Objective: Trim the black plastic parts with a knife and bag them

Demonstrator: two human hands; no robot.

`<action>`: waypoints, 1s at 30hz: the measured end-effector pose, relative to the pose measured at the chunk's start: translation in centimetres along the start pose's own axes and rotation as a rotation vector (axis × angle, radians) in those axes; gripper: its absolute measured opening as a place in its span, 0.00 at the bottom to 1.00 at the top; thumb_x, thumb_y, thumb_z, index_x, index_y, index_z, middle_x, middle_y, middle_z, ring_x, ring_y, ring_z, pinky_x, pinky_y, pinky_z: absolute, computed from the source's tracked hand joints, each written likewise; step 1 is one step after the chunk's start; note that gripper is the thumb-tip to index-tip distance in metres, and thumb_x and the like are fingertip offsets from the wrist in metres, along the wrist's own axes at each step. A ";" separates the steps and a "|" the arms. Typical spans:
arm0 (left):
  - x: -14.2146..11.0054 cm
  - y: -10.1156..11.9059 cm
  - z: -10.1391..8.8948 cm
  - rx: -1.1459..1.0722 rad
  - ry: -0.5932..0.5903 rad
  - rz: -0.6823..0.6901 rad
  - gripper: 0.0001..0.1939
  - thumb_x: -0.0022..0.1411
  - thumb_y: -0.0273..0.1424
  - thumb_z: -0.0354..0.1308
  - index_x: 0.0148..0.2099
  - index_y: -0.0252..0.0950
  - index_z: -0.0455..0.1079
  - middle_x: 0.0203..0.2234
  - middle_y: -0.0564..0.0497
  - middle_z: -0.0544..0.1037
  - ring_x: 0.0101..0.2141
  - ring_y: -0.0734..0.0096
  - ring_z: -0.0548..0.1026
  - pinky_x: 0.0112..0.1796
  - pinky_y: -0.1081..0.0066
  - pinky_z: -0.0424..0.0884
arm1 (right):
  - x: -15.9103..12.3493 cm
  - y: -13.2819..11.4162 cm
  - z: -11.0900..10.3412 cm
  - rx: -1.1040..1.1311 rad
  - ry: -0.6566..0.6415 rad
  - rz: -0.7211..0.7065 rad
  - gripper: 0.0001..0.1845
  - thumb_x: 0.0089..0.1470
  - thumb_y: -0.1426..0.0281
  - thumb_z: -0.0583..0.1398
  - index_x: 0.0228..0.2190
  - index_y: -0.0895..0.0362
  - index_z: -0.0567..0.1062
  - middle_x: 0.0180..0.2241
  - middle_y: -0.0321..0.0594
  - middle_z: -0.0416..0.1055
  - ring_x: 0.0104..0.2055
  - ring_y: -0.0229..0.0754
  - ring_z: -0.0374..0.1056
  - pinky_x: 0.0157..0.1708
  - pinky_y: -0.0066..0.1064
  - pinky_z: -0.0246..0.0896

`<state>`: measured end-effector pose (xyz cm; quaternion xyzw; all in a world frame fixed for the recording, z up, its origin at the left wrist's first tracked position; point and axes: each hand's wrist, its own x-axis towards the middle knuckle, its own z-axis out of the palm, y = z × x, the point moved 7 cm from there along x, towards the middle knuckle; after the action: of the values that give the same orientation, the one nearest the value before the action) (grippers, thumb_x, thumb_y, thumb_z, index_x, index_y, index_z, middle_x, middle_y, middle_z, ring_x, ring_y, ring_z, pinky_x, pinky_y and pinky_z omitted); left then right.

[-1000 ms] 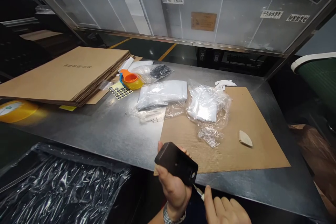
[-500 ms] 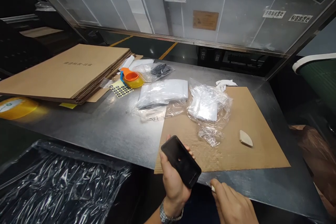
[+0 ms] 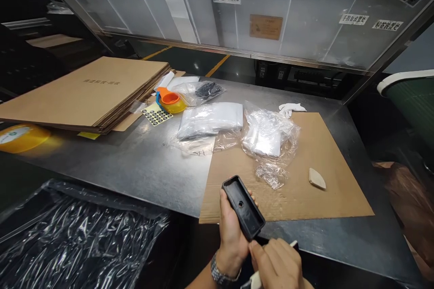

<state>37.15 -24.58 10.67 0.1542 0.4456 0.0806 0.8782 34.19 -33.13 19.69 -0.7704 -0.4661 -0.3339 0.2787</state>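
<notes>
1 black hollow case [image 3: 244,212], clasped in the left hand [image 3: 232,232], at the bench's [image 3: 142,167] near edge! Long axis slants far-left to near-right, its near end right at the right hand [image 3: 278,262], fingers curled round a mostly hidden pale object [image 3: 293,244]. Beyond: flat cardboard [image 3: 334,201], crinkled plastic bag [image 3: 288,137].

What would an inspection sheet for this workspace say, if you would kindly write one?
Surface: metal table, with a cardboard sheet lying on it.
Job's things: black case, hollow side showing; pale tool, mostly hidden.
Clutter: plastic bags, sticker sheet, tape rolls, cardboard stack, small pale block.
Hands: left hand holds the case; right hand grips the tool near the case's lower end.
Cables: nothing clearly seen; the area behind the table is dark.
Surroundings: labelled panel beyond the table; black plastic below left.
</notes>
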 end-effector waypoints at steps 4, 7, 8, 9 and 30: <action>0.4 0.6 0.0 -0.032 -0.019 0.017 0.25 0.60 0.48 0.47 0.32 0.30 0.70 0.20 0.48 0.74 0.20 0.72 0.72 0.21 0.74 0.69 | -1.8 1.8 0.9 0.214 -0.132 0.179 0.13 0.59 0.76 0.49 0.25 0.59 0.68 0.15 0.33 0.62 0.16 0.33 0.58 0.18 0.28 0.48; 0.2 0.7 0.2 -0.031 -0.062 0.010 0.26 0.59 0.49 0.46 0.32 0.29 0.70 0.20 0.47 0.74 0.20 0.72 0.72 0.21 0.74 0.69 | -3.0 3.7 0.9 0.252 -0.252 0.362 0.18 0.62 0.65 0.47 0.23 0.56 0.65 0.16 0.32 0.62 0.17 0.33 0.61 0.19 0.26 0.51; 0.1 0.8 0.3 -0.034 -0.075 0.031 0.26 0.59 0.49 0.46 0.33 0.29 0.71 0.21 0.47 0.74 0.20 0.72 0.72 0.21 0.75 0.69 | -3.3 4.3 0.7 0.217 -0.293 0.418 0.20 0.62 0.60 0.45 0.26 0.56 0.65 0.17 0.32 0.64 0.18 0.34 0.63 0.19 0.26 0.52; 0.0 1.0 0.4 -0.039 -0.088 0.067 0.25 0.59 0.49 0.47 0.36 0.30 0.71 0.22 0.48 0.74 0.21 0.72 0.72 0.22 0.75 0.69 | -3.4 4.8 0.4 0.181 -0.342 0.463 0.22 0.62 0.56 0.43 0.29 0.56 0.66 0.19 0.33 0.66 0.19 0.35 0.65 0.19 0.26 0.53; -1.6 2.1 1.0 0.032 -0.172 0.309 0.28 0.60 0.49 0.45 0.61 0.50 0.53 0.26 0.50 0.74 0.24 0.71 0.71 0.25 0.73 0.69 | -2.9 4.4 -1.3 -0.182 -0.552 0.189 0.17 0.63 0.66 0.45 0.38 0.58 0.71 0.20 0.32 0.65 0.19 0.32 0.65 0.19 0.26 0.52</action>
<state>37.06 -23.22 13.17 0.2412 0.3408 0.1942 0.8877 36.91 -37.42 17.74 -0.8939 -0.4186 -0.1246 0.1013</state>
